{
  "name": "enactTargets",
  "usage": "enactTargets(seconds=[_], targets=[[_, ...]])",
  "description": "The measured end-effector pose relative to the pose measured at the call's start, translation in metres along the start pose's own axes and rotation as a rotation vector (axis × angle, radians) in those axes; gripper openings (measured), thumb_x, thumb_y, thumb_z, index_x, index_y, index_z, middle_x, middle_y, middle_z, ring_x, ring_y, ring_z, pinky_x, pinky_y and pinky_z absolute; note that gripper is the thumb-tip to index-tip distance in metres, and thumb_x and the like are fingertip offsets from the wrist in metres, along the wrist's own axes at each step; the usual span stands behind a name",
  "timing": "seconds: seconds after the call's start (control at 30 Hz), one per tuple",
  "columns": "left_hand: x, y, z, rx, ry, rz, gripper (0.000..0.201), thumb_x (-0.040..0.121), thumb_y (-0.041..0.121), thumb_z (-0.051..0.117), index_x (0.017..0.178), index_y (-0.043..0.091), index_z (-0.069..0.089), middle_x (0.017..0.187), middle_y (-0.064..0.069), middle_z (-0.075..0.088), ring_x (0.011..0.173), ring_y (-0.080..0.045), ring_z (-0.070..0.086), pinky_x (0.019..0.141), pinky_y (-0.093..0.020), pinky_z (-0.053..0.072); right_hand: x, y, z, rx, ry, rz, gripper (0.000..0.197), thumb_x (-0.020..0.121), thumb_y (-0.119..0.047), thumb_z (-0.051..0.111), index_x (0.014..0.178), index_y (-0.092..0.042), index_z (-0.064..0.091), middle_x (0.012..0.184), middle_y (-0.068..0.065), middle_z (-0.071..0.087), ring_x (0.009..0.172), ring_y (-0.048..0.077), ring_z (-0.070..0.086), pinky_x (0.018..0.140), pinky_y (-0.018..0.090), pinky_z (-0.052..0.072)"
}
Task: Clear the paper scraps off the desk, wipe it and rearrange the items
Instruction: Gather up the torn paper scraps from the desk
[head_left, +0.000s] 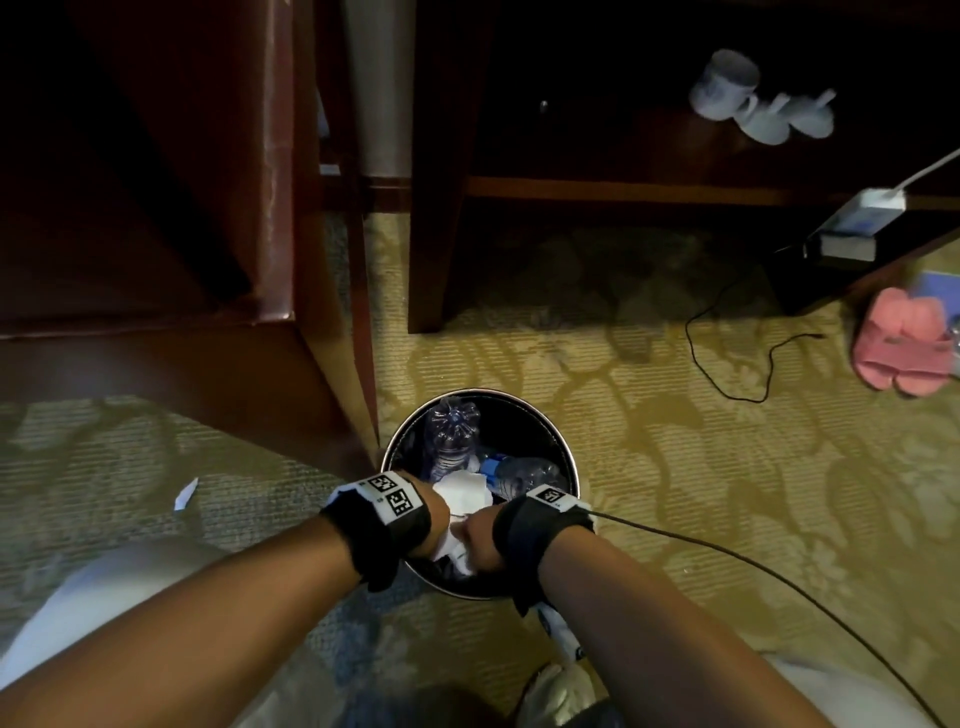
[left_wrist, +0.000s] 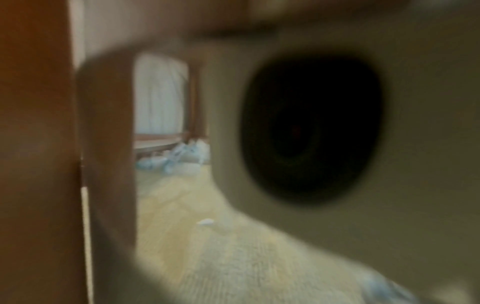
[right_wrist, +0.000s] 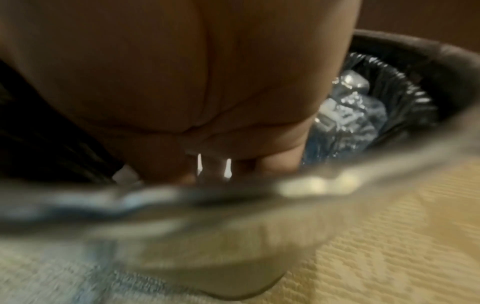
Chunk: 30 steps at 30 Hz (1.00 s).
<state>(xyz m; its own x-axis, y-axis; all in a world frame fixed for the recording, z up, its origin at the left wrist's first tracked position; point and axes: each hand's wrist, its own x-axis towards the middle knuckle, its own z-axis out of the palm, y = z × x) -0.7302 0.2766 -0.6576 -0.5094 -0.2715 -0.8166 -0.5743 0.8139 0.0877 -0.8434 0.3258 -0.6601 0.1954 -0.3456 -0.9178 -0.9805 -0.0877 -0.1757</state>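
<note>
White paper scraps (head_left: 450, 543) sit between my left hand (head_left: 439, 515) and right hand (head_left: 480, 535) above the bin (head_left: 480, 392) for dropping in; either grip I cannot tell.

Gold leaf-patterned carpet (head_left: 649, 415), black bin (head_left: 524, 421), white paper scraps (head_left: 462, 491), pink slippers (head_left: 904, 343), red-brown furniture (head_left: 436, 208).

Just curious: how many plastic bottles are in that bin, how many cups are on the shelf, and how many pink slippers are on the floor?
Plastic bottles in the bin: 2
Cups on the shelf: 3
Pink slippers: 2
Total: 7
</note>
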Motion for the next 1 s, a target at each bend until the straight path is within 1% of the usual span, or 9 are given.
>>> enactTargets(seconds=[0.13,0.2,0.3,0.37,0.47,0.6,0.73,0.87,1.0], targets=[[-0.017,0.005,-0.021,-0.062,0.162,-0.050,0.036,0.095,0.038,0.053,0.116,0.013,0.067,0.119,-0.008,0.068,0.107,-0.028,0.066,0.081,-0.032,0.050,-0.031,0.003,-0.010,0.182,0.130,-0.019,0.040,0.093,-0.021,0.058,0.133,-0.021,0.055,0.129,0.011,0.060,0.117,0.030,0.057,0.090,0.031,0.043],[-0.039,0.010,-0.037,-0.086,0.223,-0.096,0.037,0.096,0.039,0.052,0.118,0.014,0.066,0.123,-0.006,0.065,0.110,-0.028,0.064,0.084,-0.034,0.050,-0.060,0.003,-0.018,0.256,0.194,-0.018,0.038,0.092,-0.017,0.056,0.130,-0.016,0.057,0.129,0.013,0.060,0.119,0.031,0.056,0.092,0.032,0.043],[-0.089,0.019,-0.061,-0.178,0.174,-0.138,0.039,0.092,0.037,0.058,0.126,0.017,0.060,0.129,-0.007,0.059,0.116,-0.030,0.061,0.090,-0.038,0.050,-0.119,-0.001,-0.034,0.318,0.186,-0.015,0.048,0.094,-0.011,0.051,0.142,-0.014,0.048,0.140,0.015,0.053,0.128,0.032,0.050,0.104,0.037,0.042],[-0.132,0.028,-0.079,-0.267,0.147,-0.134,0.044,0.089,0.033,0.060,0.131,0.020,0.056,0.134,-0.007,0.054,0.120,-0.028,0.057,0.096,-0.037,0.049,-0.162,-0.002,-0.041,0.370,0.202,-0.008,0.052,0.095,-0.007,0.047,0.146,-0.015,0.043,0.147,0.012,0.047,0.133,0.028,0.045,0.109,0.033,0.037],[-0.206,0.043,-0.111,-0.416,0.125,-0.126,0.048,0.091,0.024,0.055,0.138,0.024,0.051,0.143,-0.007,0.047,0.128,-0.028,0.051,0.103,-0.034,0.043,-0.237,-0.004,-0.054,0.482,0.263,0.017,0.054,0.095,-0.009,0.047,0.147,-0.024,0.043,0.147,0.005,0.047,0.133,0.023,0.046,0.107,0.025,0.037],[-0.304,0.064,-0.154,-0.565,0.095,-0.178,0.052,0.089,0.019,0.048,0.141,0.022,0.046,0.143,-0.012,0.046,0.126,-0.032,0.051,0.104,-0.040,0.044,-0.345,-0.010,-0.086,0.570,0.322,0.021,0.048,0.098,-0.011,0.043,0.145,-0.021,0.046,0.147,0.007,0.048,0.130,0.025,0.048,0.104,0.025,0.038],[-0.390,0.081,-0.204,-0.657,0.210,-0.196,0.056,0.091,0.022,0.051,0.146,0.023,0.040,0.147,-0.008,0.044,0.131,-0.028,0.045,0.108,-0.037,0.040,-0.441,-0.019,-0.130,0.619,0.365,0.015,0.045,0.101,-0.015,0.042,0.146,-0.021,0.045,0.145,0.009,0.049,0.128,0.026,0.050,0.102,0.025,0.039],[-0.451,0.086,-0.242,-0.700,0.327,-0.222,0.056,0.095,0.030,0.050,0.149,0.026,0.038,0.150,-0.002,0.042,0.135,-0.026,0.041,0.111,-0.037,0.036,-0.513,-0.034,-0.163,0.657,0.401,0.003,0.044,0.102,-0.018,0.043,0.145,-0.021,0.044,0.141,0.009,0.053,0.116,0.022,0.056,0.094,0.028,0.045],[-0.499,0.068,-0.271,-0.692,0.436,-0.252,0.049,0.098,0.037,0.044,0.146,0.029,0.040,0.146,-0.001,0.047,0.132,-0.024,0.043,0.107,-0.039,0.040,-0.557,-0.059,-0.196,0.564,0.442,0.012,0.045,0.101,-0.021,0.047,0.146,-0.020,0.043,0.146,0.007,0.048,0.131,0.025,0.047,0.106,0.029,0.039]])
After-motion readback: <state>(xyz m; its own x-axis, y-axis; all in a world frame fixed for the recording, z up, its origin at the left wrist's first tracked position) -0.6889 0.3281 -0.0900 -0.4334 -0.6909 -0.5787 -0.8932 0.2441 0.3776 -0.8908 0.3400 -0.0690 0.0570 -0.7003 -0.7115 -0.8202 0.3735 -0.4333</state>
